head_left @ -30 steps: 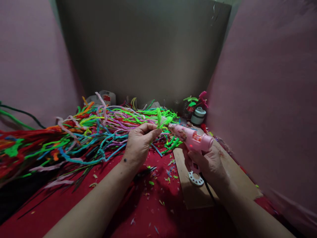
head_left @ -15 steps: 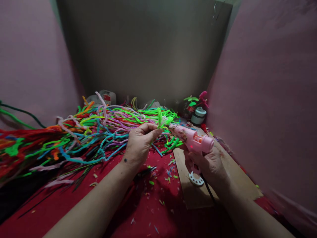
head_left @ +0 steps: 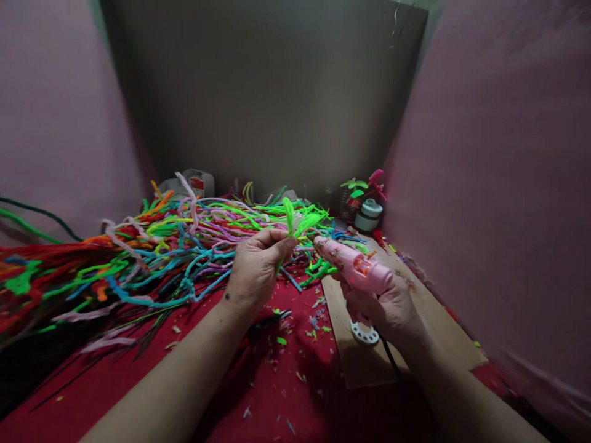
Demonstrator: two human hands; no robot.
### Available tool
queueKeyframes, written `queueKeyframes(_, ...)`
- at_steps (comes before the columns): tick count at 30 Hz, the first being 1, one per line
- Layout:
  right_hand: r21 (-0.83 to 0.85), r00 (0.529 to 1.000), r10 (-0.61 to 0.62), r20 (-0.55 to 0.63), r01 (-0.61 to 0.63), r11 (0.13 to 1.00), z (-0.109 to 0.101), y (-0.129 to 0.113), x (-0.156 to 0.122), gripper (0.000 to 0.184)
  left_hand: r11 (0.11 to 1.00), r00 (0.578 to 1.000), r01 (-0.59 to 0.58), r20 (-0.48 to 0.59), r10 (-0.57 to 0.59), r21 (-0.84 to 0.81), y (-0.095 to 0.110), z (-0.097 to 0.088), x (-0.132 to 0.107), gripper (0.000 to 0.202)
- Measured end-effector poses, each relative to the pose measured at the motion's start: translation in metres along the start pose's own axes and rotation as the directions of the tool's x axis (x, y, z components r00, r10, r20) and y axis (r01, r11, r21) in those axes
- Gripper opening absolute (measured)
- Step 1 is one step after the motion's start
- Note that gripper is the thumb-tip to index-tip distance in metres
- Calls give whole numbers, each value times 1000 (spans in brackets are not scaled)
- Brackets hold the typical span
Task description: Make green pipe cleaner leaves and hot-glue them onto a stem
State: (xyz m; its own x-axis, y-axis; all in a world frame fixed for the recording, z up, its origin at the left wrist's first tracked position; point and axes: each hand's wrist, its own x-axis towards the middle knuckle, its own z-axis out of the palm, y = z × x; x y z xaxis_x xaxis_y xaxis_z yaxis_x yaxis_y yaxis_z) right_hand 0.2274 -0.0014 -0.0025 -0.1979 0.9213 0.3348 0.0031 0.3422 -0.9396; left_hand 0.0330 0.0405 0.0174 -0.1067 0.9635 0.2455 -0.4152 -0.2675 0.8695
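Observation:
Between thumb and forefinger, my left hand (head_left: 259, 264) pinches a bright green pipe-cleaner piece (head_left: 300, 220) with upright leaf-like loops. A whitish part shows among its loops. My right hand (head_left: 385, 304) is wrapped round the handle of a pink glue gun (head_left: 355, 264), whose nozzle is stained brown. A small red light glows on its side. The nozzle points left at the green piece, with a small gap between them. Behind my left hand lies a large pile of coloured pipe cleaners (head_left: 203, 240).
A brown board (head_left: 355, 369) carries a white ring with holes (head_left: 364, 334). Dark-handled pliers (head_left: 272, 320) and small fluff scraps lie on the red cloth (head_left: 277, 400). A pale jar (head_left: 368, 215) and pipe-cleaner flowers (head_left: 376, 181) stand at the back right. Pink walls rise on both sides.
The glue gun's nozzle has drawn away from the green piece and tipped downward at the handle end. My left hand has shifted slightly left, with the green piece still pinched.

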Motion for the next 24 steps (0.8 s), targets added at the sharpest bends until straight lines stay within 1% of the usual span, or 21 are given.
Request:
queueKeyframes(1,-102,998,-52,25,54,993,-3,-3,-1,29,1000,1000,3,-7,-4,-25,1,0,0,16)
queueKeyframes(2,-218,992,-115,56,125,968,-7,-6,-2,27,999,1000,2,-9,-2,-42,1,0,1,16)
queueKeyframes(4,-414,970,-222,98,243,877,-20,-9,-6,23,998,1000,-5,-4,5,-57,2,0,2,15)
queueKeyframes(5,-500,967,-232,107,253,828,-29,-8,-9,22,998,1000,-5,0,5,-60,2,0,2,15)
queueKeyframes(7,-629,978,-193,80,200,751,-50,-3,-16,22,998,1000,10,5,-10,-66,1,0,3,15)
queueKeyframes(8,-687,986,-152,66,155,710,-61,0,-21,24,998,1000,17,5,-17,-67,1,1,2,15)
queueKeyframes(10,-778,994,-110,23,87,622,-82,8,-31,25,998,1000,26,3,-26,-63,1,1,2,15)
queueKeyframes(13,-862,997,-55,-50,-16,506,-106,15,-43,30,998,1000,24,-1,-24,-54,1,2,1,15)
queueKeyframes(16,-903,995,19,-101,-100,418,-119,20,-47,37,999,999,32,-3,-32,-33,1,4,0,17)
queueKeyframes(18,-919,994,48,-94,-105,380,-124,23,-47,41,999,999,47,-5,-47,-22,1,5,-1,19)
queueKeyframes(21,-930,997,62,-49,-69,362,-127,26,-46,40,997,998,69,1,-69,-27,-1,6,-1,19)
queueKeyframes(23,-934,998,51,-25,-42,354,-127,24,-46,36,997,997,72,14,-71,-42,-3,5,-2,18)
queueKeyframes(24,-937,999,26,-19,-27,347,-125,21,-46,35,996,997,74,23,-73,-51,-4,6,-2,18)
